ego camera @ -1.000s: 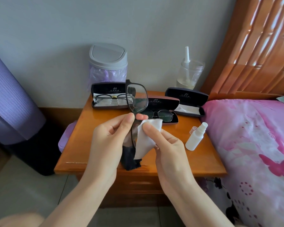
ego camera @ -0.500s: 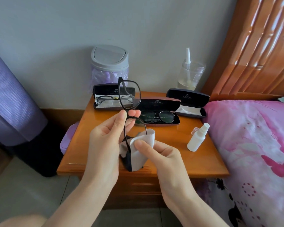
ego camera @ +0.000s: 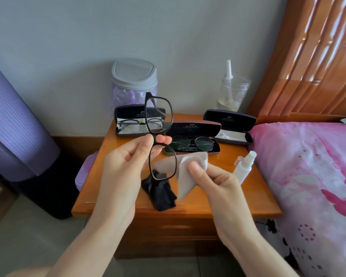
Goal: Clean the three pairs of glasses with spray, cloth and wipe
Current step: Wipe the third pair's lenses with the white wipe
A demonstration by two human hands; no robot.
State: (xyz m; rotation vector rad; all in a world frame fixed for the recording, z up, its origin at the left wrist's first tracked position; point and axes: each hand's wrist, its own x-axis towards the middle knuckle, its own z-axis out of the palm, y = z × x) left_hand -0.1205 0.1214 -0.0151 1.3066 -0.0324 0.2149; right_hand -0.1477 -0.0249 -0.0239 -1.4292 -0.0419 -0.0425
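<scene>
Wipe (ego camera: pixel 183 182) shifted right, left fingers (ego camera: pixel 146 144) pinch black glasses (ego camera: pixel 158 116), right fingers (ego camera: pixel 196 168) pinch wipe, two cases (ego camera: pixel 128 113) (ego camera: pixel 196 127) hold other glasses (ego camera: pixel 128 124) (ego camera: pixel 203 143)

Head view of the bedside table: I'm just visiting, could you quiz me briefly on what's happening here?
1. True or false: the left hand pinches the black-framed glasses at the bridge.
2. Which open case on the table holds no glasses? A. left B. middle C. right
3. Fill in: the right hand holds a white ____.
Key: 1 true. 2 C, the right case. 3 wipe.
</scene>
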